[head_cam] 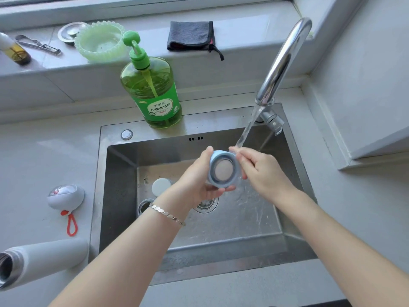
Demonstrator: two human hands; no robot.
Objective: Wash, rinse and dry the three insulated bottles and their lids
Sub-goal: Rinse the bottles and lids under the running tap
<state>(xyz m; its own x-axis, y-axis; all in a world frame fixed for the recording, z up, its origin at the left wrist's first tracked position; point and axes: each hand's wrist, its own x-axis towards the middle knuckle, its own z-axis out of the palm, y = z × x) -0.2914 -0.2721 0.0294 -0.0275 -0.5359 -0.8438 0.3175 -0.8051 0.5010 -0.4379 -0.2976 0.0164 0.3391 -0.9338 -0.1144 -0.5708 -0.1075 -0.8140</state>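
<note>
A light blue lid [223,169] with a grey inner disc is held over the sink [221,240], its underside facing me. My left hand [194,185] grips it from the left. My right hand [263,173] touches its right rim with the fingertips, just under the running water. A white bottle [42,262] lies on its side, open, on the counter at the lower left. A white lid with a red loop [66,199] rests on the counter. In the sink, a white lid [161,186] and a bottle mouth [145,206] show behind my left arm.
The chrome tap [281,63] runs a stream into the sink. A green dish soap pump bottle [152,91] stands on the sink's back rim. On the sill lie a dark folded cloth [190,36], a green dish [100,41], tongs [37,44] and a small bottle [15,50].
</note>
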